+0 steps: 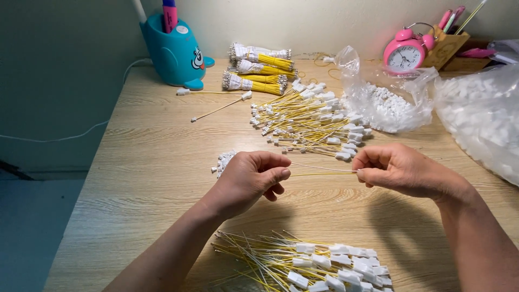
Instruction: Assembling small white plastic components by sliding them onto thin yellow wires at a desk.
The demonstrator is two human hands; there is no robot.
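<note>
Both hands, left hand [250, 177] and right hand [397, 168], pinch the ends of a thin yellow wire [319, 173] stretched between them. Looks super light, springy, a bit slippery; grip near the tips.

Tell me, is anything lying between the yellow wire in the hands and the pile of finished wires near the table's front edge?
Nothing visible. The left hand and right hand hold the yellow wire over bare wooden table, with the near pile just below.

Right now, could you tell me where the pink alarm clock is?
The pink alarm clock stands at the desk's far right edge by the wall, between a clear bag of white parts and a wooden pen holder.
</note>
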